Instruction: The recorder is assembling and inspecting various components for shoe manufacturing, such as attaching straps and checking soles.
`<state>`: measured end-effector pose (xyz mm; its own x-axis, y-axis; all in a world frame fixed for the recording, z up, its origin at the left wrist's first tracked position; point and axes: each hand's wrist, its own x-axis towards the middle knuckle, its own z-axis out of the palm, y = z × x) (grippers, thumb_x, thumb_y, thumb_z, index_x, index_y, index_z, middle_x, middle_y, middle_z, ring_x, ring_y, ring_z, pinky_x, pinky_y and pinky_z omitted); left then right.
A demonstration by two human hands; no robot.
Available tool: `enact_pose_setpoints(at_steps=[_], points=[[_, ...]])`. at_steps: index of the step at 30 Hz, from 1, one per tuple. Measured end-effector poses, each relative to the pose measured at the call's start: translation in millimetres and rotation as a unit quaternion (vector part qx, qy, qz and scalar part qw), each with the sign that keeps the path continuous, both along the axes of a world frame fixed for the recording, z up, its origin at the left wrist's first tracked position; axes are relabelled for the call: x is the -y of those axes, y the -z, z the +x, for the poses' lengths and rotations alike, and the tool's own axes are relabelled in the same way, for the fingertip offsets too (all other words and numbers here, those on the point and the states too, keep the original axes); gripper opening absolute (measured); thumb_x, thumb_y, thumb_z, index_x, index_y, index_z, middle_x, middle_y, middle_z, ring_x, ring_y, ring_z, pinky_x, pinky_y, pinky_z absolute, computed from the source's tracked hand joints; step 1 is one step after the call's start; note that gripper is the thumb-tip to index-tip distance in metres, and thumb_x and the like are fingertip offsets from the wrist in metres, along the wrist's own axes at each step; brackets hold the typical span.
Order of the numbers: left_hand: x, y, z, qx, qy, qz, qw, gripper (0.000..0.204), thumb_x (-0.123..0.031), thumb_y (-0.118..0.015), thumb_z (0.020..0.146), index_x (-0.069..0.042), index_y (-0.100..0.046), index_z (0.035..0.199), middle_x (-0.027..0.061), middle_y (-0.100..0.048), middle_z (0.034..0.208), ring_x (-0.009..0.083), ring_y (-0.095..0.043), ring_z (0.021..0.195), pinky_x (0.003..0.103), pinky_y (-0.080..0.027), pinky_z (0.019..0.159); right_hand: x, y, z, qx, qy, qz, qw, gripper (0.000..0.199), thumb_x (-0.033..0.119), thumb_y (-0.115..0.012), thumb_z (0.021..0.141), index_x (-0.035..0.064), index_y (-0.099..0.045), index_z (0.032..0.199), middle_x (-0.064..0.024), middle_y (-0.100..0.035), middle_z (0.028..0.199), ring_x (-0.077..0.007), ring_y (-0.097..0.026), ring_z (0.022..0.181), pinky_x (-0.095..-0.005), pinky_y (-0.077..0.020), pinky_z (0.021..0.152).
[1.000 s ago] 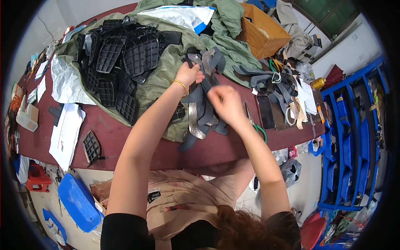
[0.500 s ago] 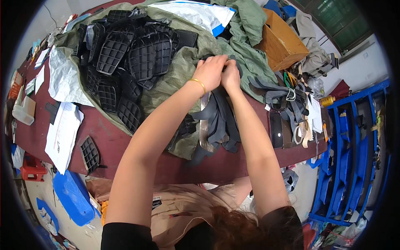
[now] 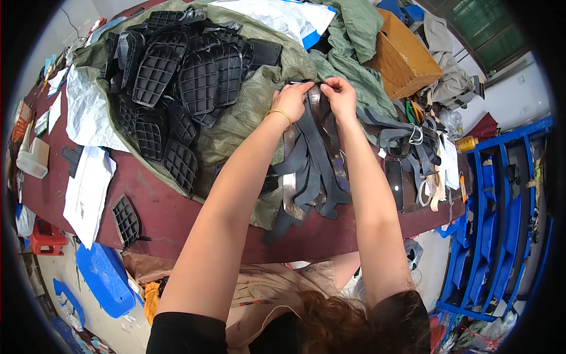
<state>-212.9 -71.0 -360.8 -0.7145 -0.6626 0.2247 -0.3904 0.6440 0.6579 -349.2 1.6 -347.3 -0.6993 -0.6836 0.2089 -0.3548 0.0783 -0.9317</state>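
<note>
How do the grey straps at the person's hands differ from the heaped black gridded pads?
Shape: the grey straps are long, narrow strips; the black gridded pads are broad, tapering plates.
Surface: the straps look smooth, with shiny silver strips among them; the pads show raised grid ribs.
Contact: the left hand and right hand are at the straps' far ends; neither touches the pads.
Shared: both groups hold several overlapping pieces.

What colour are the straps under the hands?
The straps are mostly dark grey, with some shiny, silvery parts. The head view shows them best.
</note>
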Motion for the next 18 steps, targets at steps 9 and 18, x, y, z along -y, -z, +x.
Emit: enact_pose_setpoints(at_steps=[9,18], points=[[-3.0,-9.3,-4.1,0.1,0.016,-0.011,0.995,0.048,-0.006,-0.043,0.084,-0.03,-0.052,0.125,-0.002,-0.051,0.126,0.0226,-0.043,0.118,0.05,-0.033,0.095,-64.6,-13.1,22.9,-0.238,-0.148,-0.015,0.96,0.009,-0.002,-0.059,0.078,0.0003,-0.057,0.086,-0.0078,-0.066,0.096,-0.019,-0.06,0.094,-0.0305,-0.0451,0.085],[-15.9,-0.4,-5.9,0.155,0.001,-0.113,0.981,0.046,-0.012,-0.043,0.084,-0.028,-0.05,0.127,-0.0016,-0.049,0.123,0.0182,-0.041,0.116,0.044,-0.031,0.092,-173.4,-66.3,79.5,0.098,-0.314,-0.146,0.933,0.01,0.006,-0.055,0.086,0.0041,-0.047,0.093,-0.0114,-0.062,0.089,-0.0204,-0.061,0.087,-0.0399,-0.0361,0.099]])
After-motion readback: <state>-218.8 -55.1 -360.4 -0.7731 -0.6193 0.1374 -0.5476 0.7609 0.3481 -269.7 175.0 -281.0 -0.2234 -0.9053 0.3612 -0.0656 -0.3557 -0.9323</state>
